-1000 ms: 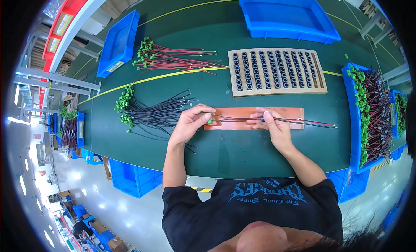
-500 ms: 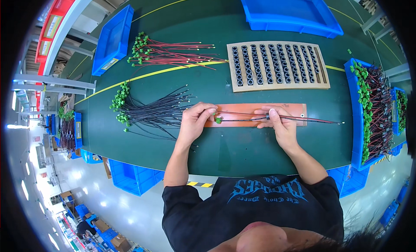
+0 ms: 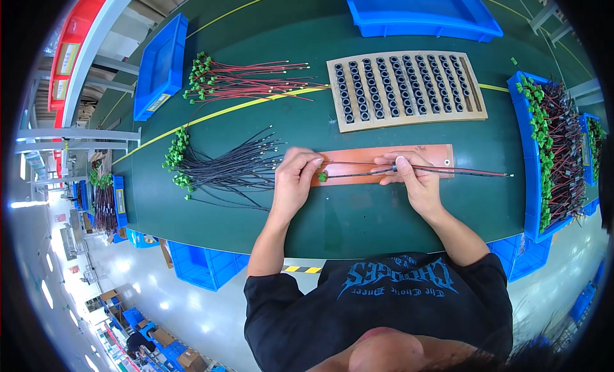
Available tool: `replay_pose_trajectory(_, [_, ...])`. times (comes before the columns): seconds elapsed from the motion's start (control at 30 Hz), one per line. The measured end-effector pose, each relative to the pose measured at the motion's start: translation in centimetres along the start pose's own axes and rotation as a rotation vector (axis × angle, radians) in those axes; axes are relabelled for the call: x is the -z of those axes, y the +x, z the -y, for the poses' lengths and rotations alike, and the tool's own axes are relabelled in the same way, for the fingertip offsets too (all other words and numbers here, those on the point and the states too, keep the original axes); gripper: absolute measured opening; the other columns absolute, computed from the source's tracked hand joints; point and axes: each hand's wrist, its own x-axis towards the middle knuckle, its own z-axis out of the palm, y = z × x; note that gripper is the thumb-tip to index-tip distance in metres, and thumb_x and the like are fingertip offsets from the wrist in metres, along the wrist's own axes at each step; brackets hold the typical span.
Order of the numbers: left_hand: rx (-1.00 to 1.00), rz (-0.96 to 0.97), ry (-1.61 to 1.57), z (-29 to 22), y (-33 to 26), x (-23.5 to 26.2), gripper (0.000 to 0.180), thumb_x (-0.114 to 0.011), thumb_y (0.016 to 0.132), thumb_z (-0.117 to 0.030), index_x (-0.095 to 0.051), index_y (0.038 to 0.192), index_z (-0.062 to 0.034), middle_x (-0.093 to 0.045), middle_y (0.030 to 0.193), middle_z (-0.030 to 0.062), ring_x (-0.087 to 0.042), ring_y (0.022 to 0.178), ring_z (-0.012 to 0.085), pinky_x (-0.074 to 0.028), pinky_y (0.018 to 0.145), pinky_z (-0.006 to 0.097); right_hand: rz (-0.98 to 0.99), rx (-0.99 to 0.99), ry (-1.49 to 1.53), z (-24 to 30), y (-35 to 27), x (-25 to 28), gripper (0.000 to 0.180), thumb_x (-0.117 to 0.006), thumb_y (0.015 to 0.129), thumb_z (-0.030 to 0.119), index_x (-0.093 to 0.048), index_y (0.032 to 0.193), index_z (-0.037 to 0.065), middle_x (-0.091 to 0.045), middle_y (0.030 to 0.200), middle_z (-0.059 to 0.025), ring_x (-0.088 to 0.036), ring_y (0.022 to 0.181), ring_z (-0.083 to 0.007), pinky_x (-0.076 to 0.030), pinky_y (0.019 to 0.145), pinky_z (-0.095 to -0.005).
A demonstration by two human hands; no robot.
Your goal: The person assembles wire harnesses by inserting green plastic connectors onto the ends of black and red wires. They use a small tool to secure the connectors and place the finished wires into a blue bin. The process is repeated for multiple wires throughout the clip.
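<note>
My left hand point(image 3: 297, 179) is closed in a pinch on the left end of a red wire point(image 3: 352, 163). Beside its fingertips is a green connector point(image 3: 322, 177) on a black wire point(image 3: 358, 175). My right hand point(image 3: 416, 181) pinches a small black ring point(image 3: 394, 169) between thumb and fingers, and both wires run through that grip. Their far ends stick out to the right, close together. Underneath lies a flat orange board point(image 3: 441, 156) on the green table. The connector on the red wire is mostly hidden by my left fingers.
Black wires point(image 3: 224, 164) and red wires point(image 3: 256, 84) with green connectors lie at left. A wooden tray point(image 3: 480, 110) holds rows of black rings. Blue bins stand at far left point(image 3: 160, 65), at the back point(image 3: 422, 26) and at right point(image 3: 532, 174), the right one filled with wires.
Both hands keep their grips, and the wires have shifted slightly to the right. The whole view has tilted a little.
</note>
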Motion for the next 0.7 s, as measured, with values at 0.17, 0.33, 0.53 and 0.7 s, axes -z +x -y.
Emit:
replay_pose_trajectory(0.17, [-0.033,-0.025,-0.01,0.8,0.2,1.2,0.014,-0.083,0.084,-0.006,-0.074,0.093,-0.0019,-0.066,0.089,0.008,-0.06,0.087,0.0262,-0.048,0.086,0.039,-0.003,-0.027,0.013,0.3,0.0,-0.1,0.03,-0.05,0.113,0.018,-0.064,0.127,-0.004,-0.072,0.122,-0.0192,-0.074,0.102,-0.0232,-0.064,0.082,-0.0328])
replay_pose_trajectory(0.33, [-0.353,0.216,0.248,-0.8,0.5,3.5,0.038,-0.093,0.062,-0.022,-0.076,0.092,-0.0072,-0.064,0.095,0.0043,-0.058,0.091,0.0272,-0.046,0.082,0.038,-0.025,-0.061,0.032,0.3,0.1,0.0,0.029,-0.05,0.113,0.018,-0.064,0.125,-0.004,-0.072,0.121,-0.0191,-0.074,0.102,-0.0221,-0.064,0.08,-0.0318])
replay_pose_trajectory(0.53, [-0.374,0.283,0.243,0.0,0.2,3.2,0.029,-0.09,0.069,-0.012,-0.078,0.095,-0.0067,-0.063,0.095,0.0035,-0.059,0.092,0.0259,-0.048,0.083,0.039,-0.025,-0.046,0.027,0.1,0.1,0.1,0.029,-0.051,0.113,0.019,-0.064,0.123,-0.004,-0.072,0.12,-0.019,-0.074,0.101,-0.022,-0.065,0.079,-0.0318])
replay_pose_trajectory(0.7, [-0.3,0.274,0.077,0.0,0.4,4.1,0.025,-0.087,0.074,-0.006,-0.078,0.097,-0.0039,-0.07,0.097,0.006,-0.065,0.092,0.0263,-0.052,0.084,0.038,-0.028,-0.061,0.042,0.1,0.1,0.1,0.029,-0.05,0.113,0.019,-0.064,0.123,-0.005,-0.072,0.12,-0.0201,-0.075,0.101,-0.0243,-0.065,0.08,-0.0319])
